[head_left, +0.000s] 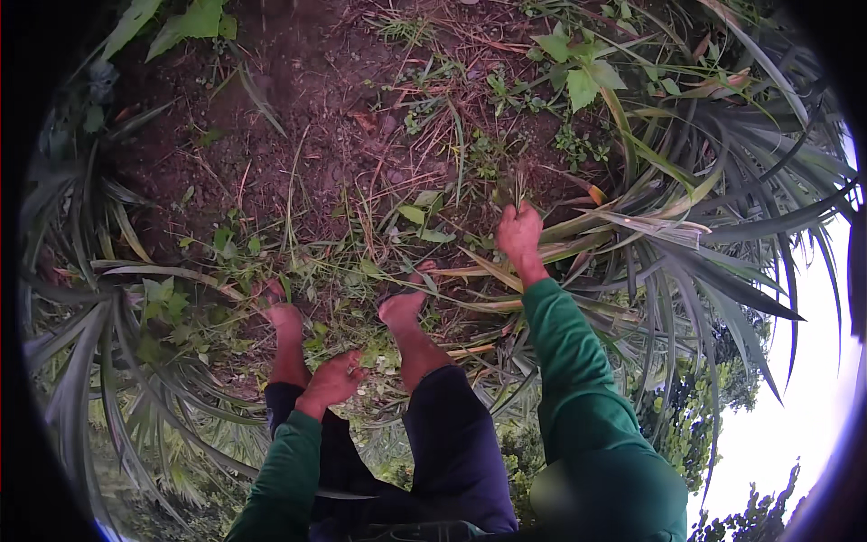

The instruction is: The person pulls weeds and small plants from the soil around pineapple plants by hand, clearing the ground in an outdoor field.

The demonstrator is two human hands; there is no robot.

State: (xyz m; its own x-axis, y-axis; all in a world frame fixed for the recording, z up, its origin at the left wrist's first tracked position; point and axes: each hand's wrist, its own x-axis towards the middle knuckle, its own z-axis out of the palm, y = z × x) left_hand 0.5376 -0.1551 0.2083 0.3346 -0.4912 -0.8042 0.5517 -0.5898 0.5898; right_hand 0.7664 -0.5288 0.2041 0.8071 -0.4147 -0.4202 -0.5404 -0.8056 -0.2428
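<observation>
Clasping grass (519,188), your right hand (520,237) is fisted, seemingly for secure grip; your left hand (332,380) curls loosely (contents unclear).

Blown-out sky (786,406), dim ground (316,90)

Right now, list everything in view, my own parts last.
Soil: one stretch, reddish brown, upper middle
Long-leaved plants: several, grey-green, both sides
Broad leaves: a few, bright green, top left and upper right
Small weeds: many, green, over the soil
Trees: count unclear, green, lower right
Sky: one patch, white, right edge
Trousers: one pair, dark blue, lower middle
Sleeves: two, green, lower half
Feet: two, bare, among weeds
Left hand: one, bare, over the left leg
Right hand: one, bare, grip closed, right of centre
</observation>
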